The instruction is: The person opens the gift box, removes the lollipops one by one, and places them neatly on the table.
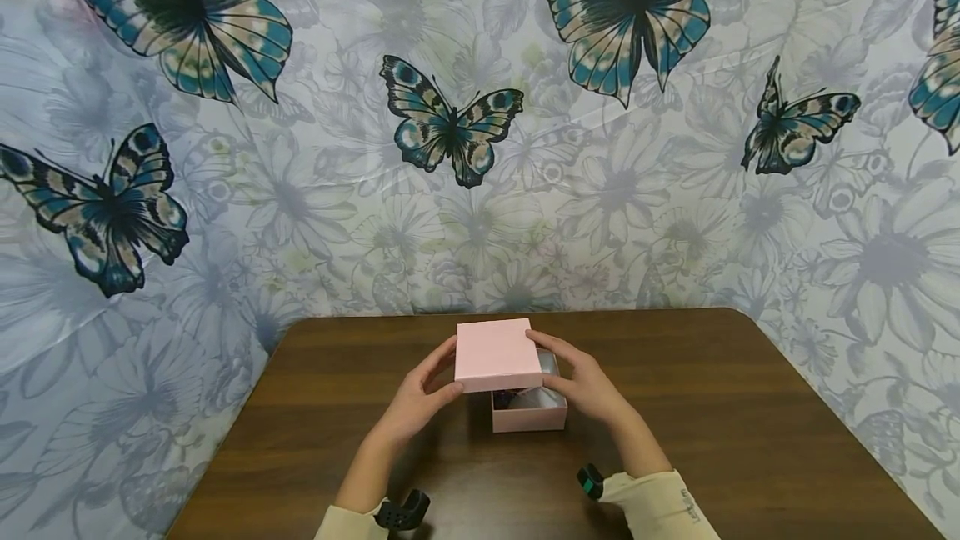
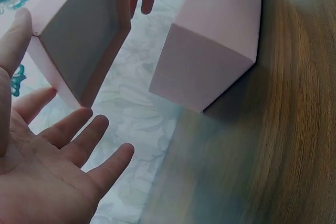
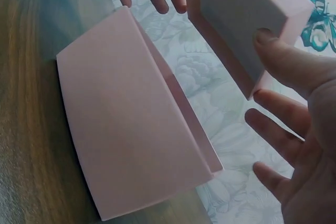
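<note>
Pink lid (image 1: 498,350) is held between left grip (image 1: 414,398) and right grip (image 1: 588,384).

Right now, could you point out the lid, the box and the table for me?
Lid (image 1: 497,352): head view, on its flat pink top.
Box (image 3: 128,119): right wrist view, on an outside wall.
Table (image 1: 735,415): head view, on a bare part of its wooden top.

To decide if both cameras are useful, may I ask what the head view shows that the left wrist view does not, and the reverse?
Only the head view: the top face of the pink lid, something dark, unclear, inside the pink base, and the pale sleeves.

Only the left wrist view: the lid's hollow underside.

Both: lid, base, left hand, part of the right hand, wooden table and butterfly-patterned backdrop.
</note>
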The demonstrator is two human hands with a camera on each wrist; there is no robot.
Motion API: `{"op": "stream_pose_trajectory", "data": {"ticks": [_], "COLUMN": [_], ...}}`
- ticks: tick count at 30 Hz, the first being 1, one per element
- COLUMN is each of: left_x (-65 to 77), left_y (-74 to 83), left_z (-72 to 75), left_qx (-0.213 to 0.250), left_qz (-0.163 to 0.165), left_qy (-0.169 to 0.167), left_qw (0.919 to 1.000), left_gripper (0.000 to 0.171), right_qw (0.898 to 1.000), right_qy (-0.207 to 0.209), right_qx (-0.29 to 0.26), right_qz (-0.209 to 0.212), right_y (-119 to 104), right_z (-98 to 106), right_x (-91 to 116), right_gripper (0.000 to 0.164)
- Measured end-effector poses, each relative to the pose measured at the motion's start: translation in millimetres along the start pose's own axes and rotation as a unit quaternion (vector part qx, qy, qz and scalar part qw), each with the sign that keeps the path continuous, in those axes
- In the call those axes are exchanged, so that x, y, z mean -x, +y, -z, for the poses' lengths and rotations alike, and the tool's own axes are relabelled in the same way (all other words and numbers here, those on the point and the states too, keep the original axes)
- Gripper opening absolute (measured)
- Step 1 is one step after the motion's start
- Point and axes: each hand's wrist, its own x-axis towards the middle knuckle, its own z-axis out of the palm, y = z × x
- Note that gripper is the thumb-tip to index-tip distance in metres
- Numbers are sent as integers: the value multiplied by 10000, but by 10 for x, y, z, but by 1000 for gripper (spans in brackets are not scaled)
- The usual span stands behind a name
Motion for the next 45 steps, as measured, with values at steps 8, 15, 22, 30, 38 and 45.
{"op": "stream_pose_trajectory", "data": {"ticks": [8, 15, 22, 30, 38, 45], "left_x": [18, 23, 26, 23, 79, 129], "left_y": [-8, -6, -24, -26, -30, -63], "left_z": [22, 17, 8, 9, 28, 77], "left_qx": [-64, -127, -180, -673, -540, -345], "left_qz": [-298, -375, -441, -693, -747, -390], "left_qy": [-109, 37, 361, 979, 1454, 1632], "left_qw": [9995, 9992, 9982, 9905, 9851, 9852], "left_gripper": [70, 73, 70, 60, 47, 49], "right_qw": [9952, 9904, 9871, 9834, 9769, 9733], "right_qy": [823, 1249, 1552, 1783, 1959, 1977], "right_qx": [527, 573, 394, 166, -351, -523], "right_qz": [-13, 108, 99, -278, -778, -1045], "right_y": [-43, -71, -130, -202, -290, -345], "right_z": [-52, -110, -163, -239, -375, -506], "right_x": [-76, -125, -163, -212, -261, -333], "right_gripper": [58, 48, 42, 21, 20, 24]}}
